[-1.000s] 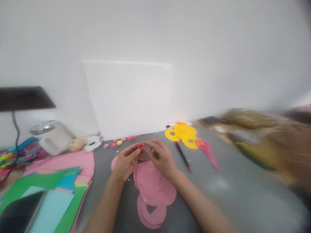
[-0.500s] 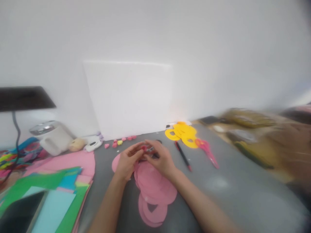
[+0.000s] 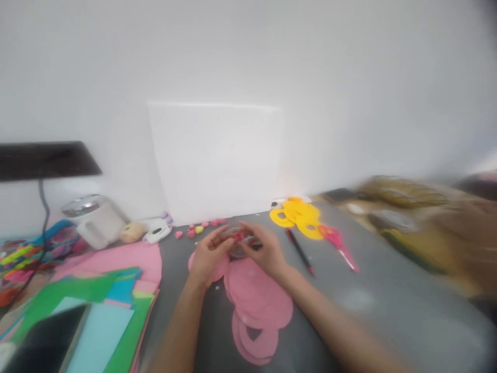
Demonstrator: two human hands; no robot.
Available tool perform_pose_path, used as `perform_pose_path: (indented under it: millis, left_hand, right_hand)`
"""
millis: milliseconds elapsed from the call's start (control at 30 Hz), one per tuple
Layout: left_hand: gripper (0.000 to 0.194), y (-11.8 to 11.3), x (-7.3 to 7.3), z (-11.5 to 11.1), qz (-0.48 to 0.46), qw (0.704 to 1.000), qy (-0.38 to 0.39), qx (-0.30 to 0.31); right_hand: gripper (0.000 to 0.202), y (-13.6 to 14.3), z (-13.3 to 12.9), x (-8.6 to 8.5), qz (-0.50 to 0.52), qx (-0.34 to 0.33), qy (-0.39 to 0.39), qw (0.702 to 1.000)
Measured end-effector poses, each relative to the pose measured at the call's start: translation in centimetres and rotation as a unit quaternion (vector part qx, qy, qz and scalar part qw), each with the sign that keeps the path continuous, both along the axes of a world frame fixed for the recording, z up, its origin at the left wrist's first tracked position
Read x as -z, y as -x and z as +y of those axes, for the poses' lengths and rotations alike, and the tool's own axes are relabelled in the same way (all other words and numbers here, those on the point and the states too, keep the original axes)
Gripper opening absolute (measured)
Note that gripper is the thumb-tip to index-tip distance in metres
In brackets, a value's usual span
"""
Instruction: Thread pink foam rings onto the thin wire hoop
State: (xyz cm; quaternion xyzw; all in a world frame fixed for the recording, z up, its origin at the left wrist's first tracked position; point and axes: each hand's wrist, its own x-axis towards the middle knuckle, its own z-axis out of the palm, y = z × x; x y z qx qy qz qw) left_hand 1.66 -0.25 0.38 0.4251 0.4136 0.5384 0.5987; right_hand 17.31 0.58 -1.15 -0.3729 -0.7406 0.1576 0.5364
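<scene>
Apparently | hands (image 3: 207, 257) (image 3: 265, 251) pinching small red piece (image 3: 239, 237) between them | direction, long axis too blurred to tell

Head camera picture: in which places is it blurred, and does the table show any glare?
Head view: the olive-yellow items at right look smeared; head view: a pale glare patch lies on the smooth grey tabletop; head view: the small red object between the bare left hand and bare right hand is too soft for detail.
</scene>
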Motion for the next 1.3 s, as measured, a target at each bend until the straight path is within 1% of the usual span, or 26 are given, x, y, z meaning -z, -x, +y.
perform_pose_path:
  millis: [33, 100, 200, 233, 300, 367, 500, 600, 733, 900, 1000, 1100, 1200, 1300]
  left_hand:
    - [0.046, 0.1, 0.0, 0.1, 0.011, 0.999, -0.014, -0.027]
    - [0.041, 0.3, 0.1, 0.5, 0.035, 0.993, -0.044, -0.104]
    - [0.032, 0.6, 0.5, 0.9, 0.043, 0.971, -0.073, -0.222]
    - [0.03, 0.8, 0.7, 1.0, 0.037, 0.966, -0.077, -0.245]
    - [0.028, 1.0, 0.9, 1.1, 0.022, 0.959, -0.08, -0.273]
    - [0.026, 1.2, 1.0, 1.2, 0.012, 0.956, -0.078, -0.284]
    - [0.027, 1.2, 1.0, 1.1, 0.007, 0.954, -0.073, -0.292]
    - [0.029, 1.1, 1.0, 1.2, 0.01, 0.954, -0.066, -0.293]
    - [0.03, 1.1, 1.0, 1.1, 0.017, 0.955, -0.06, -0.29]
    - [0.028, 1.2, 1.1, 1.1, 0.029, 0.956, -0.058, -0.288]
    - [0.026, 1.4, 1.6, 1.3, 0.056, 0.95, -0.063, -0.3]
    - [0.021, 1.7, 2.1, 1.6, 0.082, 0.941, -0.079, -0.319]
    - [0.02, 1.9, 2.4, 1.7, 0.09, 0.935, -0.094, -0.33]
    - [0.019, 1.8, 2.1, 1.6, 0.097, 0.933, -0.099, -0.332]
  right_hand:
    - [0.04, -0.2, 0.5, -0.3, -0.007, 0.003, 0.004, 1.0]
    - [0.04, -0.5, 1.9, -0.8, -0.026, 0.009, 0.016, 0.999]
    - [0.038, -0.6, 4.6, -1.2, -0.066, 0.025, 0.052, 0.996]
    - [0.036, -0.5, 5.5, -1.1, -0.074, 0.035, 0.07, 0.994]
    - [0.031, -0.1, 7.1, -0.5, -0.104, 0.04, 0.117, 0.987]
    - [0.027, 0.4, 8.3, 0.2, -0.121, 0.05, 0.155, 0.979]
    - [0.026, 1.1, 9.8, 1.4, -0.131, 0.048, 0.182, 0.973]
    - [0.023, 1.3, 10.3, 1.6, -0.139, 0.051, 0.194, 0.97]
    - [0.024, 1.4, 10.5, 1.5, -0.152, 0.05, 0.2, 0.967]
    - [0.032, 1.6, 10.4, 1.4, -0.175, 0.054, 0.203, 0.962]
    - [0.029, 1.4, 10.2, 0.9, -0.188, 0.067, 0.199, 0.959]
    - [0.022, 0.6, 9.5, -0.3, -0.194, 0.082, 0.188, 0.959]
    - [0.019, -1.0, 8.0, -1.7, -0.194, 0.088, 0.175, 0.961]
    - [0.019, -2.6, 5.7, -2.7, -0.19, 0.079, 0.181, 0.962]
